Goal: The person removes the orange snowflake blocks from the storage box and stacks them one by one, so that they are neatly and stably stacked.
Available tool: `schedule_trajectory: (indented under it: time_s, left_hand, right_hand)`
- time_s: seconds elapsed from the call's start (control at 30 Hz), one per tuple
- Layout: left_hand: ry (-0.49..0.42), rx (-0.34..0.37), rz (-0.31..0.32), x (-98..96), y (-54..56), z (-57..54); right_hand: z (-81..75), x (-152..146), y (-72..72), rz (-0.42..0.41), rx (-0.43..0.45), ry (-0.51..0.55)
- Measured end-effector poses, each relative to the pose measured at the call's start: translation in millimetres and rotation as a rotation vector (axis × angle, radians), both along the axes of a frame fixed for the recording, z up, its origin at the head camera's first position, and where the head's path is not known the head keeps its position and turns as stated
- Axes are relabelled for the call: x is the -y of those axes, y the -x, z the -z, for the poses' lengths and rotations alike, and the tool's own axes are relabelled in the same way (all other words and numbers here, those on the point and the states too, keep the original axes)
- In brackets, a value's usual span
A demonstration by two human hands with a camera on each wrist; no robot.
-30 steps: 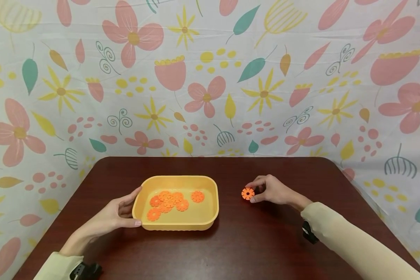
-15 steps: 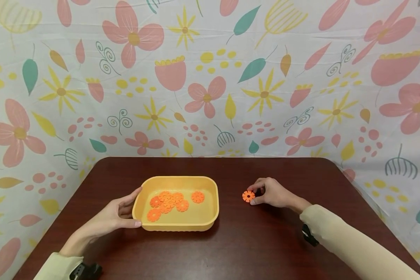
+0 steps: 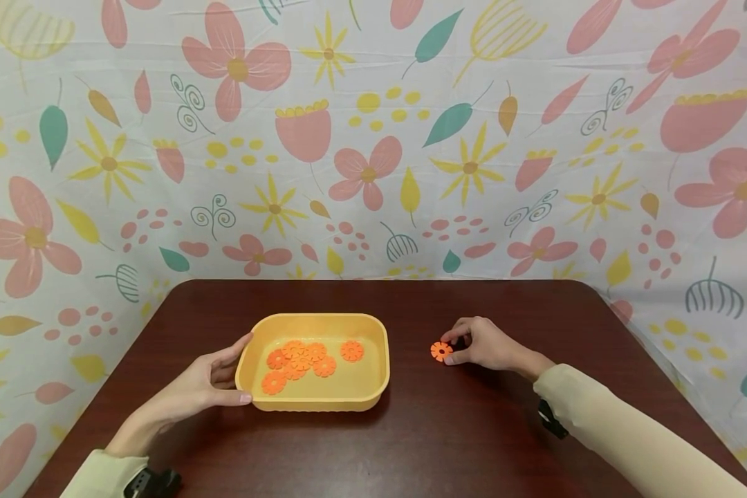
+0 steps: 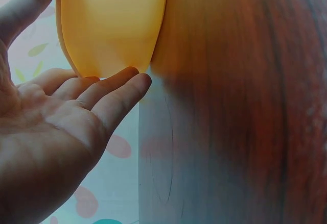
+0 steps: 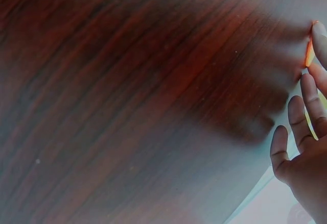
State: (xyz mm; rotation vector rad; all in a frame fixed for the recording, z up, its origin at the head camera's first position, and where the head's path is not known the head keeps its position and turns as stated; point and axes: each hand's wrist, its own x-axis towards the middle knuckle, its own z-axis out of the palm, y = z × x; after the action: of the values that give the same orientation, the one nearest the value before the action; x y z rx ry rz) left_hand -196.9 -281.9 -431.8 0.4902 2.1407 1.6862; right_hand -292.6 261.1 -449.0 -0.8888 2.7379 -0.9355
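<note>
A yellow rectangular plastic tub point(image 3: 355, 398) stands on the table with several flat orange interlocking discs point(image 3: 325, 366) inside, mostly overlapping toward its left half. My left hand point(image 3: 202, 384) holds the tub's left end, thumb at the near corner and fingers along the far side; in the left wrist view the fingertips point(image 4: 134, 72) touch the yellow wall. To the right of the tub, my right hand point(image 3: 488, 344) pinches another orange interlocking disc point(image 3: 440, 351), notched round its edge with a hole in the middle, close over the table. Its edge shows as an orange sliver in the right wrist view.
The dark reddish-brown wooden table point(image 3: 373, 456) has rounded far corners. Behind it and at both sides hangs a white cloth point(image 3: 373, 263) printed with flowers and leaves. Black straps with small devices point(image 3: 151, 482) sit at both wrists.
My right hand has lowered slightly with the orange disc, mostly in the first half second, and has stayed almost still since. My left hand and the tub keep their places.
</note>
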Motion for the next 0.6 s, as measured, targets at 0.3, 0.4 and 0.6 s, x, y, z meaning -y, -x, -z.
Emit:
schedule_trajectory:
  time_s: [0.3, 0.4, 0.6]
  left_hand:
    - [0.003, 0.002, -0.004, -0.3, -0.2, -0.8]
    - [0.004, 0.000, -0.005, -0.3, 0.1, -0.7]
    - [0.002, -0.008, 0.000, 0.1, 0.6, 0.7]
  right_hand:
    - [-0.1, -0.9, 0.8, 0.000, 0.007, 0.000]
    - [-0.4, -0.7, 0.4, 0.000, 0.002, -0.003]
    - [0.6, -0.3, -0.1, -0.001, -0.008, -0.007]
